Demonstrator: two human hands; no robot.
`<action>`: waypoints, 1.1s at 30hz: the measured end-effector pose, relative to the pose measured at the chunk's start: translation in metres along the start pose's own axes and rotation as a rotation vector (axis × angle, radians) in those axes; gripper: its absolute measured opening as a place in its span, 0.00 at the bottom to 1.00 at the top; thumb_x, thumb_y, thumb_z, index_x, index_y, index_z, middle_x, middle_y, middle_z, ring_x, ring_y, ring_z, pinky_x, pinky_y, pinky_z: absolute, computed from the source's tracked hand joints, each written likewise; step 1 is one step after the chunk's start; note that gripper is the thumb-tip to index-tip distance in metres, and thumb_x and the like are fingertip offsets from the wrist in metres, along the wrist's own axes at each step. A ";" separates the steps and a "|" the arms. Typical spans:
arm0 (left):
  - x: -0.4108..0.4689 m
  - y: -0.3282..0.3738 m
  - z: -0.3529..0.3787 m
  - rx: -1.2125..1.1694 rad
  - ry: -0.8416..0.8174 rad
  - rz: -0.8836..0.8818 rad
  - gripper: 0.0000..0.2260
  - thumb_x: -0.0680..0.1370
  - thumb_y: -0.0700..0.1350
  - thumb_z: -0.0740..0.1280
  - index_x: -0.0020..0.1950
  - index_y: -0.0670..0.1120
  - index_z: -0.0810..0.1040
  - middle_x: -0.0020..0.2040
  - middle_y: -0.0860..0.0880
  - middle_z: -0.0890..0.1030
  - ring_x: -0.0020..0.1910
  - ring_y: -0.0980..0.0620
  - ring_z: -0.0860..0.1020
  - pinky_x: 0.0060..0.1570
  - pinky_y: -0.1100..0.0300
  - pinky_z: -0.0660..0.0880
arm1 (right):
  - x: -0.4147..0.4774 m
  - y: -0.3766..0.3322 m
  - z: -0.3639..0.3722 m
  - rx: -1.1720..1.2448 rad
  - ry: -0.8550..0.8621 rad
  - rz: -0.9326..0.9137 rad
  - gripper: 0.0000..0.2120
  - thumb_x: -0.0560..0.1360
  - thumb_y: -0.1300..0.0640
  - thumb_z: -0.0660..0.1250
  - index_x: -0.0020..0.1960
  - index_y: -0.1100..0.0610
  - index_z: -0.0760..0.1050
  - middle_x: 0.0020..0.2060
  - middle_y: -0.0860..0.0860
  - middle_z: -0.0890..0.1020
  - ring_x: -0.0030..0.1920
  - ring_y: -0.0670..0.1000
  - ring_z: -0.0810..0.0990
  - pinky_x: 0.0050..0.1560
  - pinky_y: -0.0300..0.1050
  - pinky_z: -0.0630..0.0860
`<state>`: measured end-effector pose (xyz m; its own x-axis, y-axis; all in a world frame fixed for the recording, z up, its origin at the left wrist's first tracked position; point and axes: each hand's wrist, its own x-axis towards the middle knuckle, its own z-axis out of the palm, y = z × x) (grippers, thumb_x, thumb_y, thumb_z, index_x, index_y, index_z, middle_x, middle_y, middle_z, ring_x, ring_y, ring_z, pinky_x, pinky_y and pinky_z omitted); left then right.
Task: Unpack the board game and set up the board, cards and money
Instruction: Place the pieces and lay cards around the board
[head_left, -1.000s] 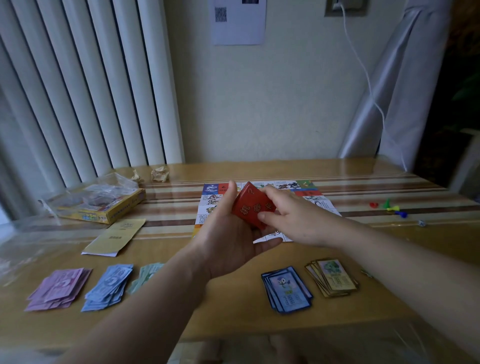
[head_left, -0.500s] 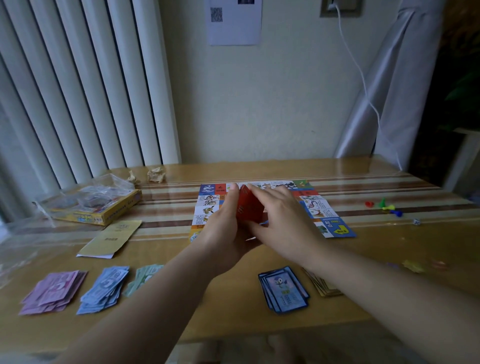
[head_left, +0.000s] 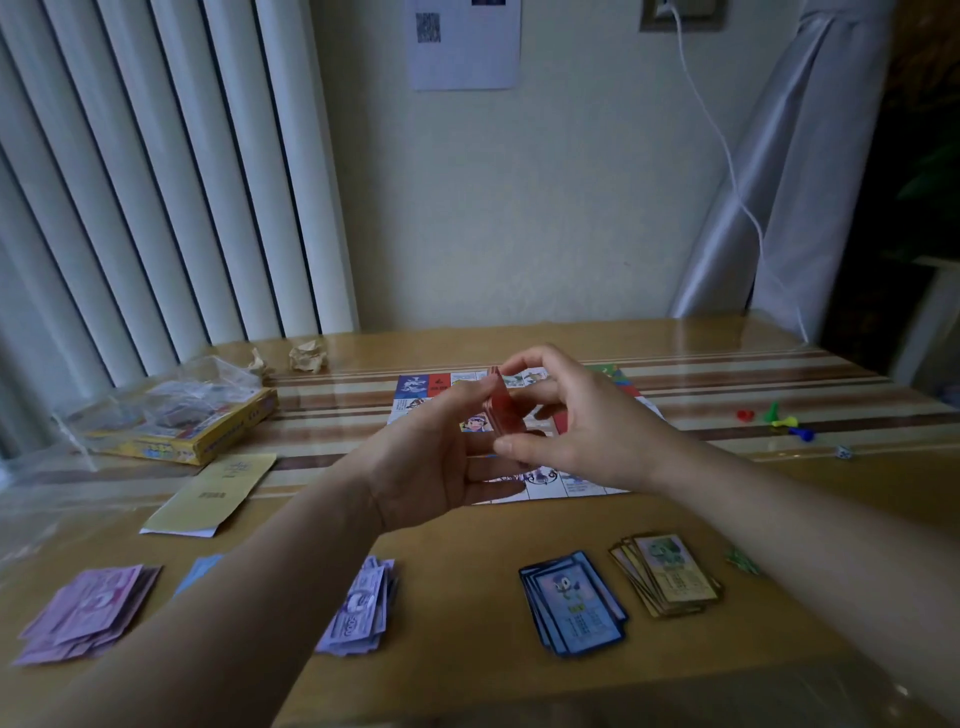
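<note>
Both hands hold a small stack of red cards (head_left: 497, 415) upright and edge-on above the game board (head_left: 415, 387). My left hand (head_left: 436, 457) cups it from the left; my right hand (head_left: 576, 421) pinches it between thumb and fingers. The board lies flat mid-table, largely hidden by the hands. Near the front edge lie a blue card pile (head_left: 574, 600) and a yellow card pile (head_left: 667, 574). Money piles sit at the front left: pink (head_left: 88, 613), a blue one (head_left: 200, 569) mostly hidden by my left arm, and purple (head_left: 361, 605).
The yellow game box (head_left: 182, 431) with clear plastic bags on it stands at the left. A yellow leaflet (head_left: 213, 493) lies below it. Coloured pawns (head_left: 776, 418) and a die (head_left: 844, 452) sit at the right. Crumpled paper (head_left: 309, 356) lies at the back.
The red stack has turned from face-on to edge-on between my hands. My right hand's grip has shifted to a thumb-and-finger pinch on it. The camera has tilted, showing more of the front table.
</note>
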<state>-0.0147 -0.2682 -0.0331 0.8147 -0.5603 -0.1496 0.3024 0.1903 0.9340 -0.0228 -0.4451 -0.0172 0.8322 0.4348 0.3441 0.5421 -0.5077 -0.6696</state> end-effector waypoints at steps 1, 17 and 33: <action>0.001 0.002 -0.002 -0.006 -0.001 -0.006 0.25 0.69 0.56 0.69 0.61 0.44 0.76 0.48 0.43 0.81 0.41 0.48 0.82 0.55 0.51 0.77 | 0.001 0.000 0.000 -0.001 0.008 -0.001 0.27 0.70 0.51 0.74 0.63 0.45 0.63 0.56 0.43 0.80 0.52 0.39 0.77 0.54 0.38 0.72; 0.046 0.041 -0.022 -0.065 -0.046 -0.095 0.31 0.69 0.61 0.65 0.62 0.39 0.71 0.62 0.33 0.76 0.37 0.47 0.83 0.54 0.56 0.78 | 0.060 0.015 -0.038 -0.455 -0.119 -0.316 0.35 0.69 0.54 0.74 0.70 0.52 0.59 0.64 0.46 0.72 0.53 0.44 0.77 0.54 0.41 0.74; 0.101 0.042 -0.036 0.000 -0.047 -0.027 0.25 0.62 0.60 0.76 0.51 0.45 0.84 0.50 0.48 0.83 0.46 0.54 0.80 0.53 0.58 0.73 | 0.099 0.041 -0.061 -0.316 -0.121 -0.094 0.24 0.66 0.49 0.76 0.56 0.48 0.67 0.60 0.43 0.73 0.60 0.42 0.70 0.59 0.31 0.67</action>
<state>0.0981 -0.2882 -0.0206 0.7822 -0.6024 -0.1592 0.3238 0.1748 0.9298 0.0887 -0.4678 0.0296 0.7673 0.5661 0.3015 0.6408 -0.6580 -0.3954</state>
